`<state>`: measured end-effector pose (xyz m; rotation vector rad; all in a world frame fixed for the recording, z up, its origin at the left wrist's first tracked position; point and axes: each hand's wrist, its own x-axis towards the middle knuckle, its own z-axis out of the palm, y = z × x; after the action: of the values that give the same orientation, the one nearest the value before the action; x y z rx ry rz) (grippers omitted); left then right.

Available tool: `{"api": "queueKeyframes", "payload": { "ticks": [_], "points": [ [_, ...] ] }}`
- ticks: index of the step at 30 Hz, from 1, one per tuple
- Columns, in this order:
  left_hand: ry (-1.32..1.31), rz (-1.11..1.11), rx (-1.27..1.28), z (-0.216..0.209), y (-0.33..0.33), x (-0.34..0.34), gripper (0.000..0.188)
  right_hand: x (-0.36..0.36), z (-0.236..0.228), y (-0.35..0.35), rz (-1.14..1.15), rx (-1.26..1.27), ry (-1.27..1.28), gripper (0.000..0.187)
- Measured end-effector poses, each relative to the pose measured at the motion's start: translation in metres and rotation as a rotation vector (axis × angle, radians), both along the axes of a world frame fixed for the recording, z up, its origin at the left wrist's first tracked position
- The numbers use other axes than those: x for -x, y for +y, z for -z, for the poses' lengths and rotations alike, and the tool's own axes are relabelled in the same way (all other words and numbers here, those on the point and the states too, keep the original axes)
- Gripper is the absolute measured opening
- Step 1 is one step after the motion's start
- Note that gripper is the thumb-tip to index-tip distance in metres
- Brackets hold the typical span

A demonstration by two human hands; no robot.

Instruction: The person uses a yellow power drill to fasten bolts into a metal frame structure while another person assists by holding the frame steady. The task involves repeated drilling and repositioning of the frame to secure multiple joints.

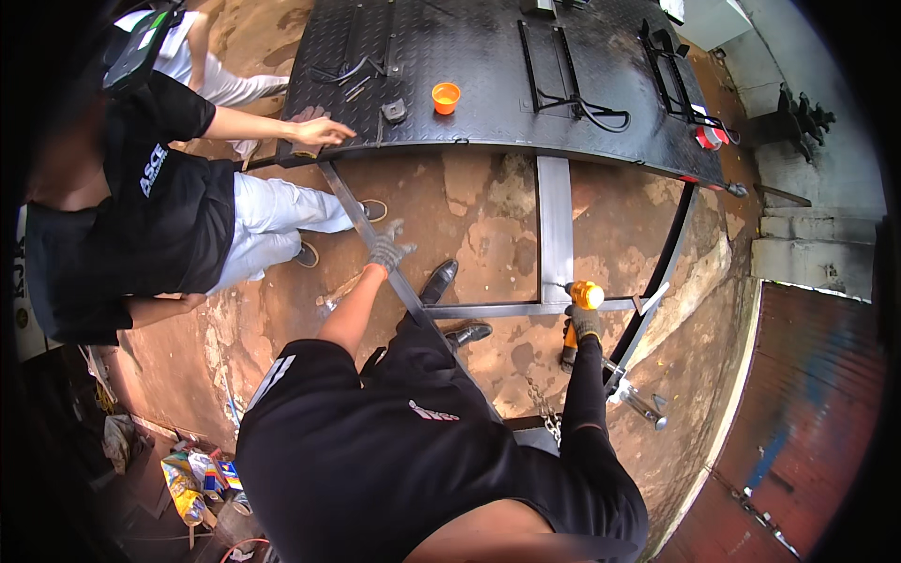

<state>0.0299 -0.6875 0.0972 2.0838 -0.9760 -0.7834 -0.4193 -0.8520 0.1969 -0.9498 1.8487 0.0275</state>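
Note:
My right hand [586,321], in a grey glove, is wrapped round the grip of a yellow cordless drill [587,296]. Its bit points left, close to where a flat steel beam [555,216] meets the crossbar [479,311] of a metal frame; whether the tip touches metal I cannot tell. My left hand [389,250], gloved too, is at the slanted left bar [405,293] of that frame with its fingers spread. The frame joins a black diamond-plate deck [488,66] at the far side.
On the deck are an orange cup [446,98], a tape measure [394,111] and black metal brackets [554,75]. A co-worker [122,206] stands at left, one hand [324,131] over the deck's near corner. A chain [551,427] and a metal coupler [646,407] are near me.

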Motion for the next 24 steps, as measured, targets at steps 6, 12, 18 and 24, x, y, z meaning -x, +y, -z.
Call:
{"api": "queueKeyframes", "payload": {
  "ticks": [6, 12, 18, 24],
  "points": [
    [0.012, 0.039, 0.041, 0.039, -0.158, -0.064, 0.047, -0.018, 0.004, -0.011, 0.086, 0.065, -0.001, 0.019],
    [-0.072, 0.531, -0.123, 0.035, -0.271, -0.004, 0.037, 0.000, 0.018, -0.031, 0.248, -0.032, -0.055, 0.017],
    [0.300, 0.596, 0.038, 0.048, -0.263, 0.113, 0.043, 0.003, 0.021, -0.031, 0.310, 0.008, -0.133, 0.016],
    [0.166, 1.063, -0.143, 0.001, -0.270, 0.190, 0.054, 0.018, 0.024, -0.024, 0.361, -0.034, -0.073, 0.013]
  ]
}}
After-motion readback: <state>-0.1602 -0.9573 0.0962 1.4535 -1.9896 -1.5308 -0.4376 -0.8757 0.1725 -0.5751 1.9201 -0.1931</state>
